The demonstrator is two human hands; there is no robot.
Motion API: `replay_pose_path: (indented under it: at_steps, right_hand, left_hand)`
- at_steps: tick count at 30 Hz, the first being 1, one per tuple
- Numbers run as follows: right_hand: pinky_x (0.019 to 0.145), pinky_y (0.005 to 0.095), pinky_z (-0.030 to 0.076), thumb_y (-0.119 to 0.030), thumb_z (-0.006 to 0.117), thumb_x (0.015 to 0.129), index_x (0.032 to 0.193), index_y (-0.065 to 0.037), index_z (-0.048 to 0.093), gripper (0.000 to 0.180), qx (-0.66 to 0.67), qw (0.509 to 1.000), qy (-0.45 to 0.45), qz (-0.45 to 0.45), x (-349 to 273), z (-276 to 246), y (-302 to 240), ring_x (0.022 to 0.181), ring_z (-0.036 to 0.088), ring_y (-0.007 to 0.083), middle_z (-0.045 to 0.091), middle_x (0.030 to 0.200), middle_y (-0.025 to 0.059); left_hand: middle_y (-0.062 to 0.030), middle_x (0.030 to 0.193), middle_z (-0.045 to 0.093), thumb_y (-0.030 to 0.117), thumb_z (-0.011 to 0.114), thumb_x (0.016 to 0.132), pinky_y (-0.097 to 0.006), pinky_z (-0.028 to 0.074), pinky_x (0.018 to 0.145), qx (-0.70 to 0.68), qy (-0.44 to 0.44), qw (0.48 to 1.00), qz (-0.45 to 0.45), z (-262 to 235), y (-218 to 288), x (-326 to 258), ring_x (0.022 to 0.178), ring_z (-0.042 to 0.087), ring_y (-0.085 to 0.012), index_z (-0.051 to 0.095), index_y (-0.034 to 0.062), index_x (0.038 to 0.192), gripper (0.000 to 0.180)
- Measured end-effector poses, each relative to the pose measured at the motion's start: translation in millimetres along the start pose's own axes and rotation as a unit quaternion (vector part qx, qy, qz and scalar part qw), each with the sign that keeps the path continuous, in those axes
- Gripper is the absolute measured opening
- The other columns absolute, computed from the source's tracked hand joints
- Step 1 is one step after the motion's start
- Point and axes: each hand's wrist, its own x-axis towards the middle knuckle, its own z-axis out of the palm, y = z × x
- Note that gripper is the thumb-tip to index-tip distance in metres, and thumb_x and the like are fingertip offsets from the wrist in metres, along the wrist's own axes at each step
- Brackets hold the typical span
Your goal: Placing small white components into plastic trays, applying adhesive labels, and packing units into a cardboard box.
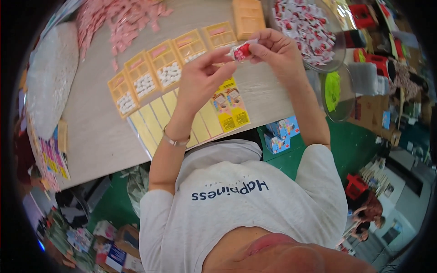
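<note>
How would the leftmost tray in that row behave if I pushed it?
The tray lies flat and looks shallow, so it would probably slide rather than tip. Its straight edges suggest stiffness. The small, loose-looking white pieces might shift or roll.

Five orange trays [185,50] are lying in a row (a sixth [249,20], or a stack, sitting beside), two bowls [347,92] are standing, one red-wrapped piece [241,52] is being held.

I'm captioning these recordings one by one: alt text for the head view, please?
A person's left hand and right hand hold a red-and-white wrapped candy above a table. Before them, a row of yellow compartment trays holds white pellets; a clear bowl of wrapped candies sits right, pink pieces heaped upper left.
</note>
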Motion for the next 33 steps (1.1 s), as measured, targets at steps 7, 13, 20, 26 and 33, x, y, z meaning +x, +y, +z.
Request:
replay_pose_path:
  at_steps: [7,13,20,26,33]
  right_hand:
    - [0.065,0.019,0.052,-0.005,0.069,0.093,0.104,-0.001,0.067,0.012,-0.014,0.998,0.024,0.049,-16,27,37,0.076,0.065,0.0068,0.07,0.085,0.0016]
    - [0.067,0.0199,0.051,-0.005,0.069,0.093,0.103,-0.001,0.067,0.011,-0.079,0.995,0.001,0.058,-23,0,32,0.078,0.064,0.0054,0.069,0.086,0.0005]
    - [0.069,0.0294,0.052,-0.024,0.068,0.093,0.105,-0.004,0.071,0.023,-0.58,0.782,0.222,-0.051,30,-169,-8,0.076,0.068,0.0141,0.072,0.083,0.0074]
    - [0.07,0.0338,0.053,-0.032,0.069,0.09,0.102,-0.006,0.074,0.029,-0.649,0.752,0.11,0.038,47,-224,19,0.075,0.069,0.023,0.072,0.083,0.0097]
    - [0.072,0.038,0.052,-0.031,0.073,0.086,0.099,-0.009,0.074,0.026,-0.672,0.736,0.065,0.054,65,-181,19,0.079,0.068,0.0268,0.068,0.081,0.0102]
  left_hand:
    - [-0.0013,0.081,0.071,0.017,0.074,0.091,-0.021,0.052,0.066,-0.05,-0.033,0.997,-0.042,-27,-26,0,0.074,0.064,-0.0051,0.076,0.0003,0.101,0.02]
    - [0.0003,0.077,0.072,0.019,0.072,0.092,-0.021,0.05,0.063,0.194,-0.087,0.977,0.029,-26,-23,36,0.071,0.063,-0.0039,0.077,0.0031,0.096,0.018]
    - [-0.0082,0.084,0.075,0.031,0.071,0.089,-0.033,0.054,0.069,0.402,0.045,0.915,0.007,-39,-48,156,0.077,0.071,-0.0193,0.075,0.0073,0.096,0.025]
    - [-0.0065,0.092,0.072,0.031,0.07,0.088,-0.042,0.054,0.075,0.561,0.109,0.819,0.041,-2,-51,150,0.089,0.069,-0.028,0.075,0.0111,0.092,0.021]
    - [-0.0049,0.094,0.068,0.021,0.07,0.087,-0.042,0.051,0.075,0.593,0.069,0.741,0.309,-9,-76,145,0.087,0.064,-0.0284,0.075,0.0118,0.092,0.012]
